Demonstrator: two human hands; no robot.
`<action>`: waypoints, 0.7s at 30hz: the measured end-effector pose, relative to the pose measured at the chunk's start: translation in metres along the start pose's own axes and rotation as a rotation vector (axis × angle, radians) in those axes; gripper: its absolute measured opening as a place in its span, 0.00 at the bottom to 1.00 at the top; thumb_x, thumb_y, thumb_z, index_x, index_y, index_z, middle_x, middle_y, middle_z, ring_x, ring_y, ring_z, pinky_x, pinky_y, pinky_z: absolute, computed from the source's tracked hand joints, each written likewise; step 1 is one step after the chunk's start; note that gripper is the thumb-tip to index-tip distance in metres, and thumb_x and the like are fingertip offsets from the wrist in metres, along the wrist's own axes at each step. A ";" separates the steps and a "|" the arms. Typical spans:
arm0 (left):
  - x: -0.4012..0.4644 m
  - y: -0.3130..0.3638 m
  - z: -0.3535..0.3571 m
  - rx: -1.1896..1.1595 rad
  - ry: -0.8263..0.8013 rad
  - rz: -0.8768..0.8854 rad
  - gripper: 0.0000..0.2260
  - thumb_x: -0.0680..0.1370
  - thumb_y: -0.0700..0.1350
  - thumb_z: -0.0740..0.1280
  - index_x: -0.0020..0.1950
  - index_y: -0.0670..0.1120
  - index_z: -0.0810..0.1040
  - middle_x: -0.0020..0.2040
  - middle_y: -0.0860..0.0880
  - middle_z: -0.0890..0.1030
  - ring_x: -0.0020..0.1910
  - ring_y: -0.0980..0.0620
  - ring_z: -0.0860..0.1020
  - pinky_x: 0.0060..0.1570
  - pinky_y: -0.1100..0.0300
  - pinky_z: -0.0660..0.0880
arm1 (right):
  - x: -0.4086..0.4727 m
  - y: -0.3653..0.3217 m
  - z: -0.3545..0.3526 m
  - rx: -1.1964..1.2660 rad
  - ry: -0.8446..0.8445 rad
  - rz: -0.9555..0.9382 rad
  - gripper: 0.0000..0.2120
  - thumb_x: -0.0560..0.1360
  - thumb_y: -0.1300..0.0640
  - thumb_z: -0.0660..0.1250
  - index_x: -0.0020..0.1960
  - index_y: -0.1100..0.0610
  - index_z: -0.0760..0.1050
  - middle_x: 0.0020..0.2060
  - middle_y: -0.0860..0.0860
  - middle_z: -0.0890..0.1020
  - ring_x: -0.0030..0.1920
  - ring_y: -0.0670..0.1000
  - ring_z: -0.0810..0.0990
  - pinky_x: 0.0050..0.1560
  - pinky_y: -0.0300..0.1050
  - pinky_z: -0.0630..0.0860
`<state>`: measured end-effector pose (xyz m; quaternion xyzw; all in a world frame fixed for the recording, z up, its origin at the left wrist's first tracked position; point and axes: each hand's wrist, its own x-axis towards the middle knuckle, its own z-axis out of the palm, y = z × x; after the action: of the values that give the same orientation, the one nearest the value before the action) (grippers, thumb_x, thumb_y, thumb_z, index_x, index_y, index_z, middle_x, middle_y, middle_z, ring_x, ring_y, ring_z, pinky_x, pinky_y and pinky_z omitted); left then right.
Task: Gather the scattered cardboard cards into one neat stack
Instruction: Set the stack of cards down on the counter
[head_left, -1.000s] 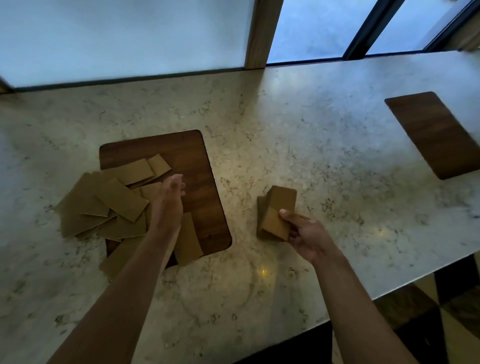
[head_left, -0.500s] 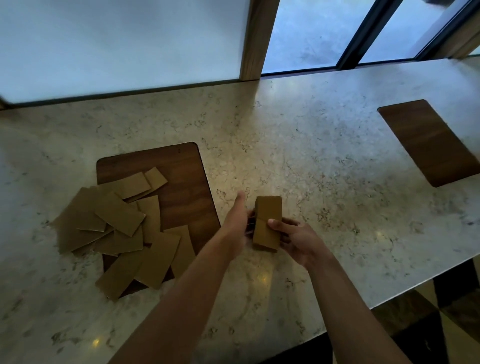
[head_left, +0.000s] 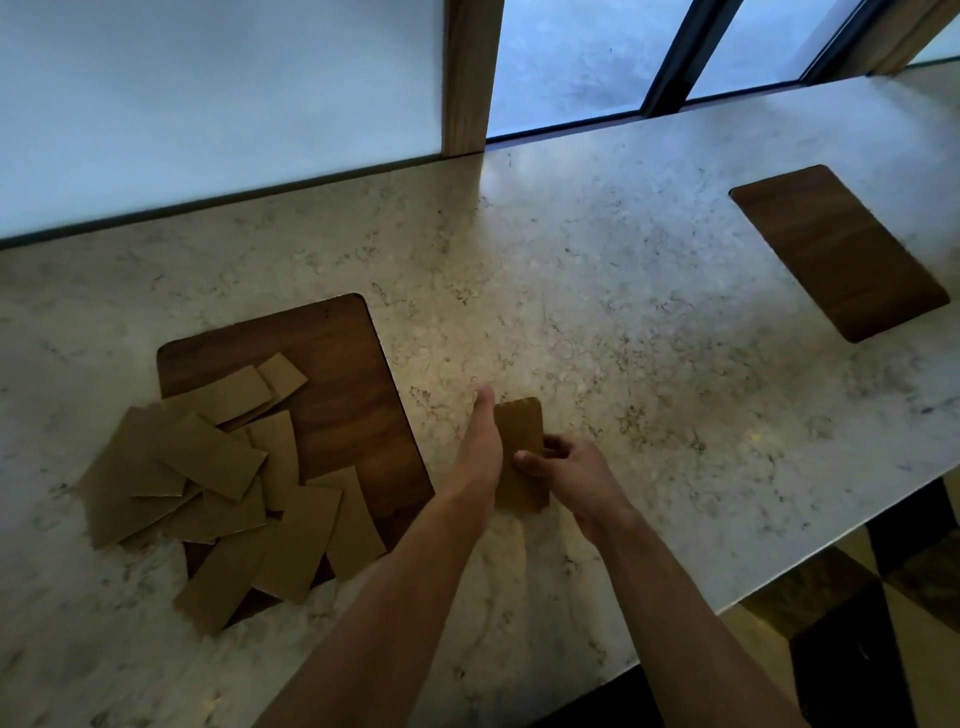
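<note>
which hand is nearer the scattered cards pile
Left. The left hand is just right of the scattered cards, flat against the held stack; the right hand grips its far side.

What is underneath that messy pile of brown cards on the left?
The scattered cards lie partly on a dark wooden board and partly on the stone counter. The board's far and right parts show bare; whatever lies beneath the overlapping cards is covered.
</note>
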<state>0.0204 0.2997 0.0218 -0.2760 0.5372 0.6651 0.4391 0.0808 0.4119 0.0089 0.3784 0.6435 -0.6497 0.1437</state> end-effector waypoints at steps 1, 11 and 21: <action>0.001 0.000 0.001 0.012 -0.003 -0.004 0.40 0.78 0.76 0.51 0.68 0.45 0.81 0.60 0.39 0.84 0.58 0.38 0.83 0.60 0.36 0.80 | 0.000 0.000 0.000 -0.016 -0.003 0.000 0.14 0.76 0.60 0.74 0.61 0.56 0.81 0.48 0.50 0.88 0.45 0.45 0.88 0.39 0.37 0.82; 0.007 0.001 0.010 0.113 0.104 0.007 0.41 0.77 0.77 0.49 0.59 0.45 0.83 0.55 0.41 0.85 0.56 0.43 0.82 0.67 0.42 0.76 | 0.000 -0.001 0.013 -0.176 0.063 0.058 0.13 0.80 0.53 0.67 0.59 0.60 0.81 0.56 0.60 0.84 0.53 0.57 0.84 0.49 0.50 0.82; 0.014 0.003 0.007 0.152 0.138 -0.004 0.40 0.81 0.72 0.46 0.75 0.44 0.76 0.72 0.37 0.77 0.71 0.37 0.75 0.74 0.39 0.68 | 0.000 -0.003 0.019 -0.278 0.151 0.064 0.21 0.78 0.43 0.61 0.62 0.56 0.79 0.65 0.57 0.74 0.63 0.59 0.76 0.64 0.59 0.77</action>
<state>0.0119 0.3105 0.0139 -0.2884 0.6146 0.6009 0.4220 0.0733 0.3943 0.0091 0.4229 0.7239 -0.5190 0.1666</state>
